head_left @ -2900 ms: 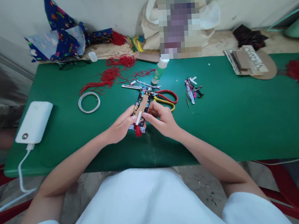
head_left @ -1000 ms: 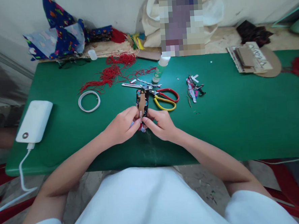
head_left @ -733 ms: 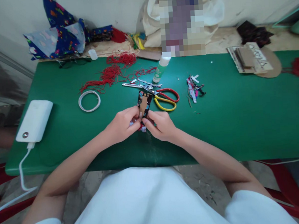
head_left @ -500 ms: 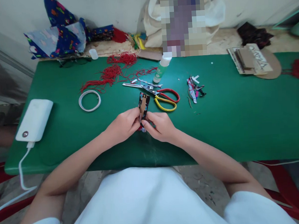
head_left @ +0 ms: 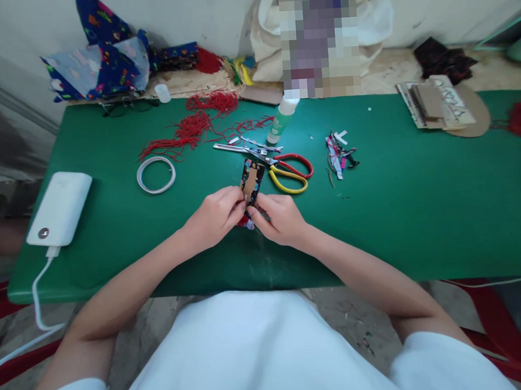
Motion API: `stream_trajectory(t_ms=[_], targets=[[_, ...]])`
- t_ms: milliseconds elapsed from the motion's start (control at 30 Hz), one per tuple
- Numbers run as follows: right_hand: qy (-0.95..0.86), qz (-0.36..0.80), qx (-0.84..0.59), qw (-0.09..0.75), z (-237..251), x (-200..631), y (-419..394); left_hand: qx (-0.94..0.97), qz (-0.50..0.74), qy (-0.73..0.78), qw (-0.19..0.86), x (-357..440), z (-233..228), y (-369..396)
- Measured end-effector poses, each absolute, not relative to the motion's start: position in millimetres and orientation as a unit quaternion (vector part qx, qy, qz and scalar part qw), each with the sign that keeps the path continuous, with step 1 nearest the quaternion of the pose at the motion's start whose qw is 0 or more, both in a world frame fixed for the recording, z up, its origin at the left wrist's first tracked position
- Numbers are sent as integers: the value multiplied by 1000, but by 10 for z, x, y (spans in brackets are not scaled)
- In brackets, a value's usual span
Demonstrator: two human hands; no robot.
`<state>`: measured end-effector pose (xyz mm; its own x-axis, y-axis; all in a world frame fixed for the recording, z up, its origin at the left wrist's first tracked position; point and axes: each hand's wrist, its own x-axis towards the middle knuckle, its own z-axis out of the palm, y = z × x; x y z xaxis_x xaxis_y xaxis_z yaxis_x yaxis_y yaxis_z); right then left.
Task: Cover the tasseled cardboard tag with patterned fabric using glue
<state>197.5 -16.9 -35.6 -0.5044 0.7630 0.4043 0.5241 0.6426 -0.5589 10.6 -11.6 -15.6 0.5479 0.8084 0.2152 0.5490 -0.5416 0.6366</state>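
Note:
Between my two hands is a small cardboard piece (head_left: 251, 181) edged with dark floral fabric, its bare brown middle facing up. My left hand (head_left: 221, 216) pinches its left side near the lower end. On the other side, my right hand (head_left: 281, 218) grips the lower right edge, thumb on top. A bit of red and whitish material (head_left: 246, 223) pokes out below the fingers; what it is I cannot make out. Just beyond lie scissors (head_left: 291, 172) with one red and one yellow handle, blades pointing left. A glue stick (head_left: 281, 123) stands behind them.
Left of my hands lie a roll of tape (head_left: 156, 175) and a white power bank (head_left: 60, 208) with a cable. Red cord (head_left: 194, 128) is heaped at the back. Fabric scraps (head_left: 340, 155) lie to the right, cardboard pieces (head_left: 444, 106) farther off on the green table (head_left: 420, 209).
The fabric-edged cardboard has turned slightly, its upper end leaning more to the right and showing more of its patterned border. Both hands keep hold of it in nearly the same place.

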Motion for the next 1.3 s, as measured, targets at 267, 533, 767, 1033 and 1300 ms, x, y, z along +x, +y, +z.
stream_trajectory(t_ms=[267, 533, 767, 1033, 1300], targets=[[-848, 166, -388, 321, -386, 1956, -182, 848, 254, 413, 213, 131, -183, -163], [-845, 159, -403, 315, -418, 1943, -193, 846, 242, 434, 191, 169, -248, -187], [-847, 157, -404, 308, -421, 1933, -190, 850, 236, 437, 175, 176, -289, -203], [-848, 155, -402, 308, -413, 1929, -199, 856, 221, 439, 161, 178, -308, -206], [-848, 163, -406, 301, -416, 1933, -199, 862, 223, 432, 145, 173, -312, -207]])
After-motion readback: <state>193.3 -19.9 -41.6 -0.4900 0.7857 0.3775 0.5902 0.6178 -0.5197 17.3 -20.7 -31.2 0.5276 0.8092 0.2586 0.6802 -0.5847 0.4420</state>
